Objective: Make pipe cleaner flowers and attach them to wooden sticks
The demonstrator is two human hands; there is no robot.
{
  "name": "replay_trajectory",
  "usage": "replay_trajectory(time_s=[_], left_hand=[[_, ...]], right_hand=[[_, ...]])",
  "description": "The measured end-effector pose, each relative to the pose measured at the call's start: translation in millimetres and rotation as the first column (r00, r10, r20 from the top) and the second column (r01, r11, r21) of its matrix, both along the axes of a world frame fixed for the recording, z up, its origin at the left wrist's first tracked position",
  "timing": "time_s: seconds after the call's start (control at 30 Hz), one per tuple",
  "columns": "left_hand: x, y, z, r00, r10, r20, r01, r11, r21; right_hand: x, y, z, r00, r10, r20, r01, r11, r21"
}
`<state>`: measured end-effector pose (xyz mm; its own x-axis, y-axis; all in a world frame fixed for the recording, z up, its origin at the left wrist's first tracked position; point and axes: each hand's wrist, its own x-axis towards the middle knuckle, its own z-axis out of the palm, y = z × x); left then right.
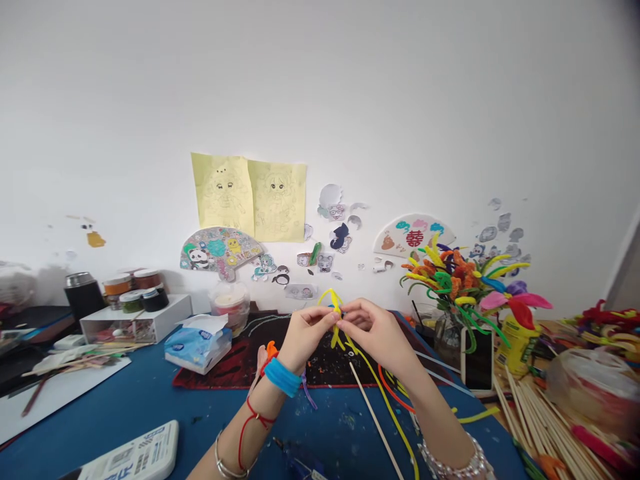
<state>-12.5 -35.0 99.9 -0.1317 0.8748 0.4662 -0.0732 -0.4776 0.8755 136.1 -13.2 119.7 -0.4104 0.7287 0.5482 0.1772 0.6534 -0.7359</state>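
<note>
head: left hand (311,330), right hand (379,332) pinch yellow stem (337,306)

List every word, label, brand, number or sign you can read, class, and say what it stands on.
"囍", in red, on the right fan.
Blue pack: white lettering, too blurred to read.
White case: large lettering, too unclear to read.
Yellow bottle: print too small to read.

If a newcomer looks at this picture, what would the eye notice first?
Probably the left hand and right hand, just below centre, pinching yellow pipe cleaners. Next, perhaps, the bright bouquet on the right and the yellow drawings on the wall, left of centre.
</note>
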Motion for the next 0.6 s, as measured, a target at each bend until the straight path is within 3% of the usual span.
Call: replay_trajectory(time_s=[0.3, 0.6], left_hand=[[1.5, -2.3, 0.6, 1.000, 0.011, 0.002, -0.011, 1.000, 0.000], [4.8, -3.2, 2.0, 0.999, 0.043, 0.002, -0.043, 0.999, -0.015]], right_hand=[[0.6, 8.0, -1.1, 0.984, 0.145, -0.107, -0.158, 0.979, -0.128], [-2.1, 4.9, -0.1, 0.998, 0.016, -0.063, -0.018, 0.999, -0.034]])
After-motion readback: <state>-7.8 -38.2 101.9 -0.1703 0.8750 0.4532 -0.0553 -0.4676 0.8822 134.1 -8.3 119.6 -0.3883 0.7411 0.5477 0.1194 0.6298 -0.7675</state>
